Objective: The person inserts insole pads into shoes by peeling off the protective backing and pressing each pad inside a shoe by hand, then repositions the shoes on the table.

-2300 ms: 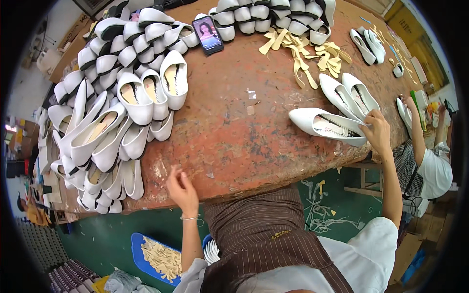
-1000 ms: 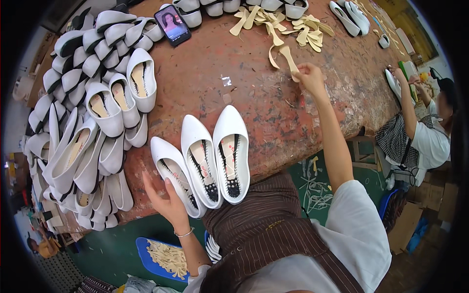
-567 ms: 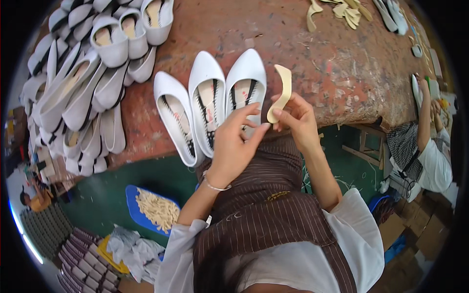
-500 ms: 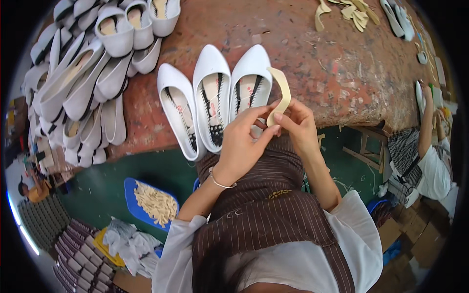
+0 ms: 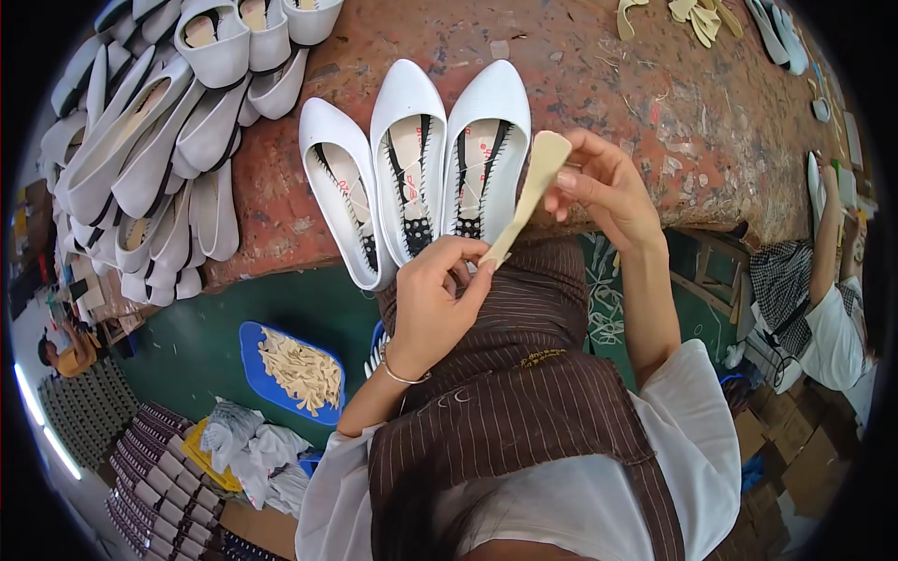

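Observation:
A long cream insole (image 5: 535,192) slants upward in front of me. My left hand (image 5: 438,294) pinches its lower, narrow end between thumb and fingers, just below the heels of the shoes. Beside the insole's upper end is my right hand (image 5: 613,192), its fingers apart and loosely curved, with fingertips at the insole's edge. Three white pointed flat shoes lie side by side on the table, toes away from me: a left one (image 5: 323,120), a middle one (image 5: 404,89) and a right one (image 5: 494,92). Their insides show dark stitched edges and red marks.
Many white shoes (image 5: 154,131) are heaped on the worn red-brown table (image 5: 393,28) at left. More cream insoles (image 5: 697,21) lie at the far right. A blue tray (image 5: 254,372) of cream pieces sits below the table. Another person (image 5: 828,318) works at right.
My hands have moved apart: the right went up and right, loosening its fingers, while the left went slightly down and left. The curved insole is now straighter. The view has shifted slightly.

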Action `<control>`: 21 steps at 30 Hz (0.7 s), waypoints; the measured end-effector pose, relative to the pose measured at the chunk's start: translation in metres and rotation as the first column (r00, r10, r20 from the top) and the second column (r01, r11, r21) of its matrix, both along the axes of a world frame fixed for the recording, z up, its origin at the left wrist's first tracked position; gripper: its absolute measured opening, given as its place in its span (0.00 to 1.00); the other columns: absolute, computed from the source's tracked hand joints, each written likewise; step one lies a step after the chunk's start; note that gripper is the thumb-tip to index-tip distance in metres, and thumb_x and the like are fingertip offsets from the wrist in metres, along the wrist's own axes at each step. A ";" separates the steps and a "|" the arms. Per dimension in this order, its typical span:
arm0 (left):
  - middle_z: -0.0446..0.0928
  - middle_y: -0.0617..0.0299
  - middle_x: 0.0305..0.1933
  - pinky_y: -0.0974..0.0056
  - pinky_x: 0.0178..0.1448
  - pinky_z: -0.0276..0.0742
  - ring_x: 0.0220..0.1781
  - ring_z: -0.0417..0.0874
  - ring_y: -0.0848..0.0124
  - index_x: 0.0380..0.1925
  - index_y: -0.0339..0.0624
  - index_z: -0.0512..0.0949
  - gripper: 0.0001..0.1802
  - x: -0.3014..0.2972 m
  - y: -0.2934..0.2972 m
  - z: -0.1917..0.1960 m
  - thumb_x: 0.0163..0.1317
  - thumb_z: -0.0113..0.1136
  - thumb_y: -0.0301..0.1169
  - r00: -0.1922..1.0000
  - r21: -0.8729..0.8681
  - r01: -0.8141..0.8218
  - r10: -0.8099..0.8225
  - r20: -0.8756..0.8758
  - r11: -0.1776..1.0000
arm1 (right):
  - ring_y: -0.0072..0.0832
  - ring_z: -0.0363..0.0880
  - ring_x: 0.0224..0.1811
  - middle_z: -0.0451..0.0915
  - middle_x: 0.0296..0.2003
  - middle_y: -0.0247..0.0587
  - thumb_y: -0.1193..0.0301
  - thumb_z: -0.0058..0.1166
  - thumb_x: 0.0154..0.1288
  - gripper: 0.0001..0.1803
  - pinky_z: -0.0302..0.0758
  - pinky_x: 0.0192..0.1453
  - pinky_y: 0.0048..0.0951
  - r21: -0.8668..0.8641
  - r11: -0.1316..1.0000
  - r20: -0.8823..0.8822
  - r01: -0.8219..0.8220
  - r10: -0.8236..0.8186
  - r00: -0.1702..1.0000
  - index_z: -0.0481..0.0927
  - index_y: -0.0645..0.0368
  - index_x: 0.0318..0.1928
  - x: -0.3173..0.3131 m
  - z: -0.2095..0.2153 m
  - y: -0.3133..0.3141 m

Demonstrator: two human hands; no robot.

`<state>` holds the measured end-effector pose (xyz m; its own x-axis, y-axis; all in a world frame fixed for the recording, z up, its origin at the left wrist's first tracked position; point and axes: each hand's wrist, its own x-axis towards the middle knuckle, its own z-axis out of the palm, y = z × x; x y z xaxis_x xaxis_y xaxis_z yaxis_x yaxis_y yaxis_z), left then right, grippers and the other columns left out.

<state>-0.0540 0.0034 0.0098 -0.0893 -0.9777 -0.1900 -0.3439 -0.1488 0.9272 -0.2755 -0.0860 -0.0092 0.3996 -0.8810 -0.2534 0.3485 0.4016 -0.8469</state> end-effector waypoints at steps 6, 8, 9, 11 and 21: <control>0.81 0.58 0.39 0.65 0.35 0.73 0.32 0.79 0.66 0.35 0.38 0.84 0.08 0.006 -0.001 0.002 0.54 0.67 0.19 0.967 -0.234 -0.052 0.108 0.232 0.971 | 0.16 0.77 0.24 0.82 0.33 0.36 0.71 0.65 0.64 0.10 0.74 0.25 0.18 -0.038 0.984 -0.181 -0.172 0.163 0.970 0.85 0.65 0.42 -0.006 0.009 -0.019; 0.81 0.57 0.42 0.63 0.39 0.74 0.35 0.80 0.65 0.35 0.38 0.84 0.09 0.014 -0.009 -0.005 0.53 0.68 0.19 0.961 -0.386 -0.007 0.113 0.252 0.923 | 0.14 0.71 0.15 0.82 0.23 0.34 0.70 0.67 0.63 0.09 0.67 0.19 0.18 -0.032 0.977 -0.238 -0.211 0.198 0.951 0.88 0.65 0.37 -0.007 0.009 -0.026; 0.82 0.56 0.45 0.62 0.43 0.75 0.37 0.81 0.64 0.35 0.39 0.84 0.10 0.017 -0.013 -0.008 0.51 0.69 0.19 0.955 -0.530 0.031 0.131 0.266 0.848 | 0.14 0.71 0.15 0.82 0.23 0.34 0.70 0.67 0.63 0.09 0.67 0.19 0.18 -0.029 0.979 -0.235 -0.200 0.188 0.954 0.88 0.65 0.37 -0.009 0.007 -0.030; 0.84 0.58 0.44 0.57 0.53 0.76 0.40 0.83 0.62 0.34 0.40 0.84 0.11 0.020 -0.015 -0.004 0.49 0.70 0.18 0.956 -0.496 0.005 0.141 0.258 0.868 | 0.14 0.70 0.14 0.82 0.22 0.35 0.69 0.67 0.63 0.10 0.66 0.18 0.19 -0.057 0.937 -0.212 -0.344 0.325 0.921 0.88 0.64 0.40 -0.016 0.003 -0.042; 0.83 0.64 0.36 0.51 0.60 0.76 0.40 0.84 0.65 0.33 0.44 0.85 0.13 0.046 -0.034 -0.001 0.46 0.72 0.18 0.929 -0.697 0.264 0.019 0.369 0.667 | 0.16 0.71 0.19 0.80 0.28 0.37 0.56 0.72 0.58 0.21 0.64 0.20 0.18 -0.215 0.809 -0.082 -0.548 0.544 0.835 0.89 0.64 0.38 -0.021 -0.005 -0.078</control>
